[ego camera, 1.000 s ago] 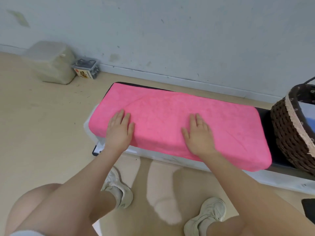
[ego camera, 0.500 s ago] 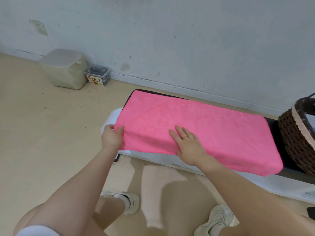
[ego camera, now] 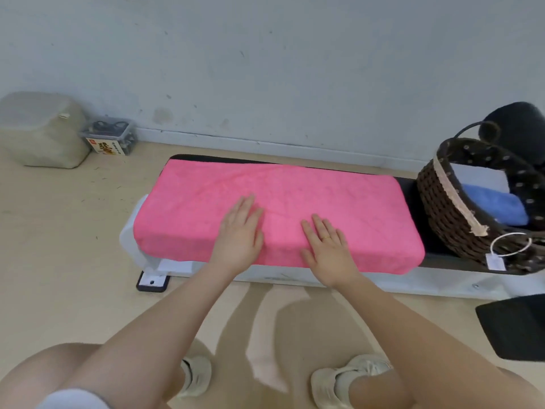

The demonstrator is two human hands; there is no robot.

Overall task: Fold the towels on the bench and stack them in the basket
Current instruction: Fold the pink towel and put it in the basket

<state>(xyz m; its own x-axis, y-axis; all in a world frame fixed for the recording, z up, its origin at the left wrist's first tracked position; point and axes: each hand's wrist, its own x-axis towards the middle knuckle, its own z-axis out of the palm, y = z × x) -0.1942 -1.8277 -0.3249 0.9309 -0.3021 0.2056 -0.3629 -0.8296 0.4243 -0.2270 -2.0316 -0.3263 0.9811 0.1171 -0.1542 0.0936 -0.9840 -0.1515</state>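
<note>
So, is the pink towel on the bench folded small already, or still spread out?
Still spread out: the pink towel covers most of the bench, both hands flat on it.

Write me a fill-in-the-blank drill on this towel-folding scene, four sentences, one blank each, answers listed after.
1. The towel spread over the bench is ____ in colour.
2. Both the left hand and the right hand lie ____ on that towel, palms down.
3. The folded towel already inside the wicker basket is ____.
4. The ring is worn on the ____ hand.

Answers: pink; flat; blue; right
</note>
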